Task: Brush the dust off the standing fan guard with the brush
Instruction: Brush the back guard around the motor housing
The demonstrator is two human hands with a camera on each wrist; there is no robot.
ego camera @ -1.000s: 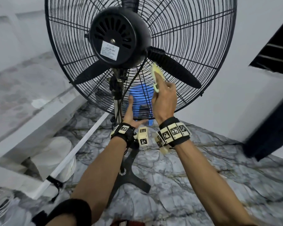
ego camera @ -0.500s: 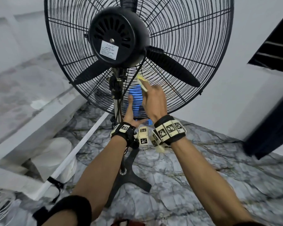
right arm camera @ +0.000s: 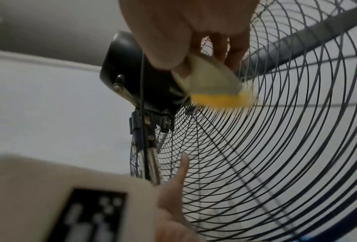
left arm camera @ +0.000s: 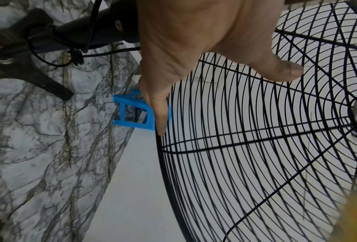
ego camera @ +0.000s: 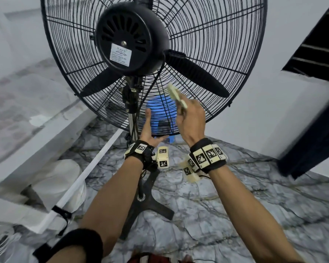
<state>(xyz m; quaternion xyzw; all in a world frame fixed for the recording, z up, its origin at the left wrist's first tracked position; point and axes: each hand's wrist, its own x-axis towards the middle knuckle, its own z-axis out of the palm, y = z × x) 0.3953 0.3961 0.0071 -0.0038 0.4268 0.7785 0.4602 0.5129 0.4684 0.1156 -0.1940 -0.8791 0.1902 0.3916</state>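
Right hand [ego camera: 191, 120] grips brush [ego camera: 176, 95] by pale handle, fingers curled round it; yellow bristles [right arm camera: 221, 99] against rear wire of fan guard [ego camera: 207, 35], just below and right of motor housing [ego camera: 129, 38] (bristles motion-blurred). Left hand [ego camera: 148, 130] spread, fingers straight along bottom rim of guard, thumb up against wires. Fan stands on marble floor [ego camera: 226, 215]; blue stool [left arm camera: 132, 114] behind guard.

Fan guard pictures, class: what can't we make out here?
- Brush bristles: right wrist view, motion blur; contact with the fan guard unclear.
- Guard top: head view, cut off by the frame.
- Motor label text: too small.
- Left hand fingertips: left wrist view, mostly hidden behind the palm.
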